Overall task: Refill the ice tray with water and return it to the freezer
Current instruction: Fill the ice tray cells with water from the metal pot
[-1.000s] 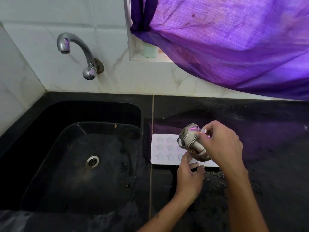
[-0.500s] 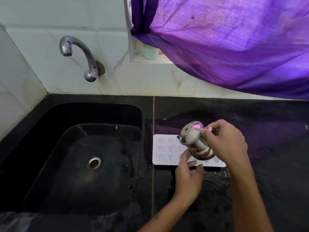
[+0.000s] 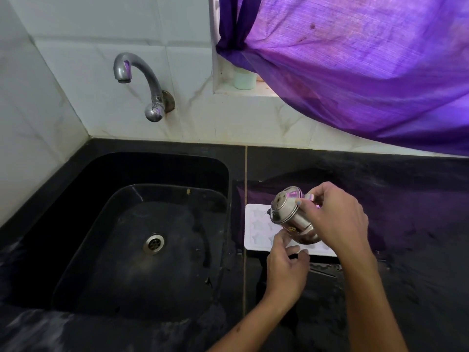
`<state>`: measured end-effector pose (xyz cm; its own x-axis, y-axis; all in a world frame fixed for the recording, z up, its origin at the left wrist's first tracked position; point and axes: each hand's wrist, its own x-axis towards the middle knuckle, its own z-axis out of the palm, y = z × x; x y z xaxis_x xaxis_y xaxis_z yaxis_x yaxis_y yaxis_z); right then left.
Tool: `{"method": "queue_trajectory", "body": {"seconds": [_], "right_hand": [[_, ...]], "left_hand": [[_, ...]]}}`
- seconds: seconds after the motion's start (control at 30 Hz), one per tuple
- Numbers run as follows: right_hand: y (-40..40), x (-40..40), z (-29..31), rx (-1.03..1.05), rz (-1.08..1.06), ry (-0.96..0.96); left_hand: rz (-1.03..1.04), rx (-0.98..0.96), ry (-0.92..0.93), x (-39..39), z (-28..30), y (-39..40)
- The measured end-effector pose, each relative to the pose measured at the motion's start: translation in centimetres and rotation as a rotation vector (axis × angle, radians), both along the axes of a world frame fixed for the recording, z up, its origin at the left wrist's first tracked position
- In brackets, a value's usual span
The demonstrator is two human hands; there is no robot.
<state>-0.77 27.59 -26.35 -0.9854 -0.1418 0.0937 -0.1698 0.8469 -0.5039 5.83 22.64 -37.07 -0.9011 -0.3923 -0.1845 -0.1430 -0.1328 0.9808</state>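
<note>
A white ice tray with star-shaped cells lies flat on the black counter, just right of the sink. My right hand grips a small steel pot by its handle and holds it tilted to the left over the tray. The pot and both hands hide the tray's right half. My left hand rests at the tray's near edge, index finger touching the tray under the pot, other fingers loosely curled. No water stream is visible.
A black sink with a steel drain takes up the left. A curved steel tap sticks out of the tiled wall above it. A purple curtain hangs over the counter, with a pale cup on the ledge.
The pot has shifted slightly to the right over the tray and stays tilted. My left hand has kept its place at the tray's near edge.
</note>
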Motion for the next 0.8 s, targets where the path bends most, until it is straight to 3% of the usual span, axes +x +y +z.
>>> {"method": "queue_trajectory", "body": {"seconds": [0.53, 0.8], "right_hand": [[-0.1, 0.1, -0.3, 0.006, 0.004, 0.012], [2.2, -0.5, -0.6, -0.241, -0.046, -0.111]], "left_hand": [[-0.034, -0.027, -0.052, 0.2, -0.4, -0.2], [-0.015, -0.102, 0.006, 0.8, -0.1, 0.9]]}}
